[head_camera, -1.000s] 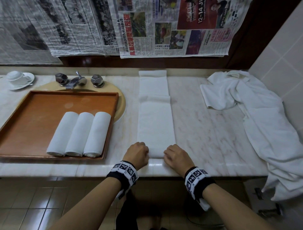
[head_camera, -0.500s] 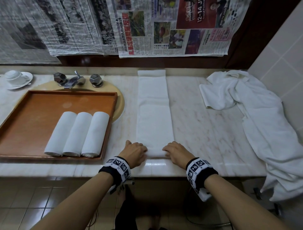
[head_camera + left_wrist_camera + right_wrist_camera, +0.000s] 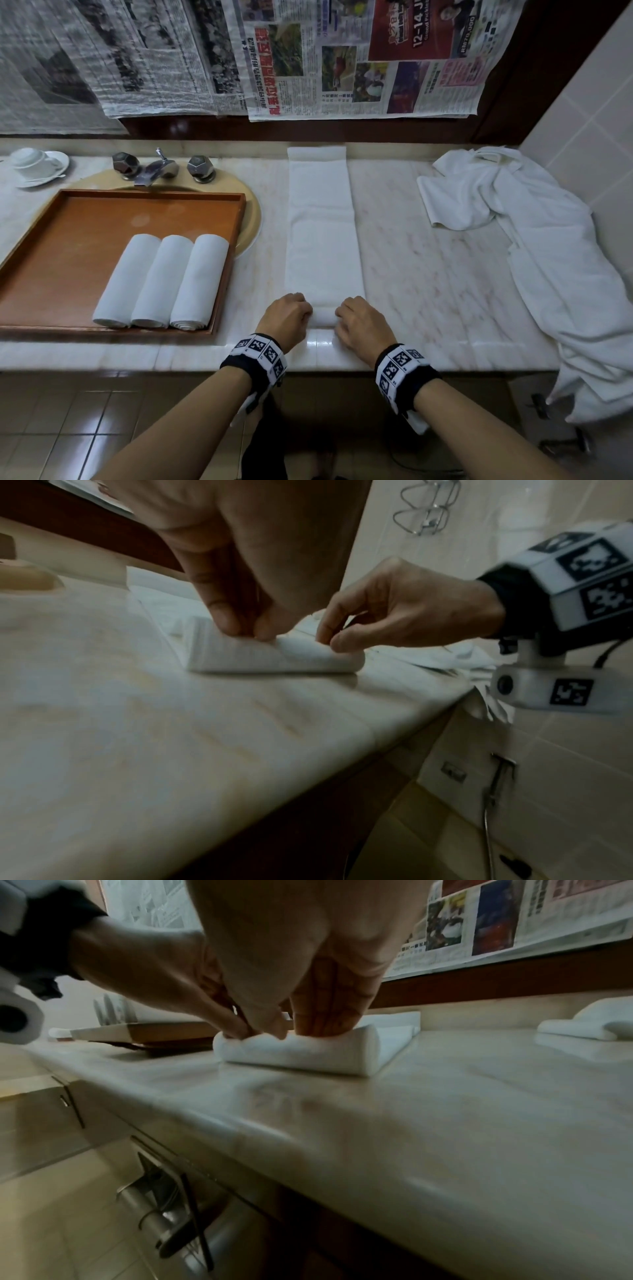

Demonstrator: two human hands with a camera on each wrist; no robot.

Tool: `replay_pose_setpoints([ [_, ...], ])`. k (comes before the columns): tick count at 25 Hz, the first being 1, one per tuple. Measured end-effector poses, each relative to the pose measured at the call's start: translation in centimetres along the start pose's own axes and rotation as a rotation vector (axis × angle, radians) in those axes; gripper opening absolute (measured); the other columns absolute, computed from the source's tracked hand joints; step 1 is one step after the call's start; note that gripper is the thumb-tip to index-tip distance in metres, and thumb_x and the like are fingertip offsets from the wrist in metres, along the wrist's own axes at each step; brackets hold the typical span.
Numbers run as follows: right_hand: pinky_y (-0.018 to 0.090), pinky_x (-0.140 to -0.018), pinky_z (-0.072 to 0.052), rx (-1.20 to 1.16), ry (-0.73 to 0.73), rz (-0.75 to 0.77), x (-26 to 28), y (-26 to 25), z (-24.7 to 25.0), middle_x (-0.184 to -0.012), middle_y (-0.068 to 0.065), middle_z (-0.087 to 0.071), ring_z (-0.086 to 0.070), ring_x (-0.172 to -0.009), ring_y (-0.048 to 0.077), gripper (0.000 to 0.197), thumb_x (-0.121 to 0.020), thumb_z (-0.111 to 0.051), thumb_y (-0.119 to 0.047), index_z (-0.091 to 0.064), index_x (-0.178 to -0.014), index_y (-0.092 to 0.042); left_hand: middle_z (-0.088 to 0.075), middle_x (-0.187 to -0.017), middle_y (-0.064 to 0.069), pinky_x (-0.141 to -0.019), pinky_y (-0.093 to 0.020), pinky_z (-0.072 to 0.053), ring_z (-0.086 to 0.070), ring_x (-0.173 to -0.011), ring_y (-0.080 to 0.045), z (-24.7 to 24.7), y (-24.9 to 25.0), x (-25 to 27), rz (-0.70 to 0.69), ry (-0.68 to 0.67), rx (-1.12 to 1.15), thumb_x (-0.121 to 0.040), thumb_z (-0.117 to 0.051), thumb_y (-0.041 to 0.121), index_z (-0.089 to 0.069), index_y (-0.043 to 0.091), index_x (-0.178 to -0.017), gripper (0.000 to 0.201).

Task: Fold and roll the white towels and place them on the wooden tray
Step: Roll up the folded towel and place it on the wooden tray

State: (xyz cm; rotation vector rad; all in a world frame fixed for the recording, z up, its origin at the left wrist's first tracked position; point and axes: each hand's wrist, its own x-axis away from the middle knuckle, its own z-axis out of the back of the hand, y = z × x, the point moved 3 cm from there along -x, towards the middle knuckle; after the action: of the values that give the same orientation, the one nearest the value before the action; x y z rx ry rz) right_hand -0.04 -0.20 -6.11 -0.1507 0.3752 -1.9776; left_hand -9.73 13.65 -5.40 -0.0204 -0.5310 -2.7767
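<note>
A long folded towel point(image 3: 323, 236) lies lengthwise on the marble worktop point(image 3: 428, 260), running from the back wall to the front edge, its near end wound into a small roll point(image 3: 323, 317). Both hands sit on that roll. The left hand point(image 3: 286, 320) has its fingers curled over the roll's left end, fingertips point(image 3: 226, 618) pressing down into the cloth. The right hand point(image 3: 361, 323) curls over the right end, its fingers point(image 3: 329, 1015) bent onto the top of the roll and the thumb tucked against the near side. Each grip is closed round the roll, the knuckles raised, with a short bare stretch of roll showing between the hands.

To the left a wooden tray point(image 3: 51, 240) rests partly over the sink point(image 3: 251, 219), holding three rolled towels point(image 3: 161, 281) side by side at its near right corner, touching one another. Behind the tray stand the taps point(image 3: 161, 168), and a cup and saucer point(image 3: 36, 166) sit at the far left. A heap of loose towels point(image 3: 548, 246) sprawls at the right end and hangs over the front edge. Newspaper point(image 3: 359, 58) covers the wall above
</note>
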Motion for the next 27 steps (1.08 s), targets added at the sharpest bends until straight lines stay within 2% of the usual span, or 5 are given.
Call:
replay_pose_setpoints([
  [5, 0.030, -0.058, -0.053, 0.033, -0.043, -0.007, -0.4, 0.4, -0.3, -0.081, 0.003, -0.061, -0.059, -0.075, 0.022, 0.033, -0.055, -0.083, -0.001, -0.065, -0.081, -0.011, -0.062, -0.109, 0.001, -0.083, -0.028, -0.045, -0.053, -0.105, -0.018, -0.2, 0.0, -0.3, -0.006, -0.031, -0.068, -0.089, -0.063, 0.036, -0.068, 0.013, -0.107, 0.030],
  [12, 0.033, -0.091, -0.043, -0.079, -0.343, -0.054, -1.4, 1.6, 1.3, -0.114, 0.005, -0.060, -0.052, -0.107, 0.023, 0.033, -0.093, -0.055, -0.010, -0.058, -0.126, -0.015, -0.063, -0.113, -0.003, -0.090, -0.032, -0.035, -0.055, -0.105, -0.023, 0.5, -0.3, -1.3, -0.139, -0.215, -0.284, -0.099, -0.046, 0.035, -0.061, 0.016, -0.116, 0.029],
  [21, 0.026, -0.053, -0.045, 0.011, 0.053, 0.027, -0.7, 0.5, 0.4, -0.081, 0.001, -0.061, -0.058, -0.073, 0.020, 0.018, -0.071, -0.078, -0.003, -0.068, -0.083, -0.013, -0.064, -0.103, 0.002, -0.078, -0.031, -0.046, -0.061, -0.093, -0.023, 1.4, 0.6, -2.6, 0.006, -0.149, -0.116, -0.093, -0.057, 0.018, -0.069, 0.019, -0.104, 0.017],
  [24, 0.029, -0.057, -0.051, 0.037, 0.124, 0.130, 0.1, -0.5, 0.1, -0.078, 0.003, -0.061, -0.058, -0.071, 0.020, 0.003, -0.077, -0.067, -0.013, -0.066, -0.077, -0.011, -0.064, -0.098, -0.001, -0.074, -0.030, -0.048, -0.060, -0.091, -0.022, 0.1, 1.4, -1.6, 0.017, -0.044, -0.070, -0.090, -0.052, 0.012, -0.071, 0.013, -0.096, 0.020],
  [27, 0.029, -0.065, -0.054, 0.046, 0.087, 0.134, 0.1, -0.1, -0.2, -0.085, 0.004, -0.064, -0.061, -0.077, 0.021, 0.025, -0.064, -0.082, -0.013, -0.068, -0.083, -0.009, -0.065, -0.102, -0.003, -0.077, -0.031, -0.050, -0.057, -0.098, -0.021, -0.8, 1.5, -0.5, -0.017, 0.024, 0.002, -0.084, -0.064, 0.029, -0.070, 0.009, -0.096, 0.023],
])
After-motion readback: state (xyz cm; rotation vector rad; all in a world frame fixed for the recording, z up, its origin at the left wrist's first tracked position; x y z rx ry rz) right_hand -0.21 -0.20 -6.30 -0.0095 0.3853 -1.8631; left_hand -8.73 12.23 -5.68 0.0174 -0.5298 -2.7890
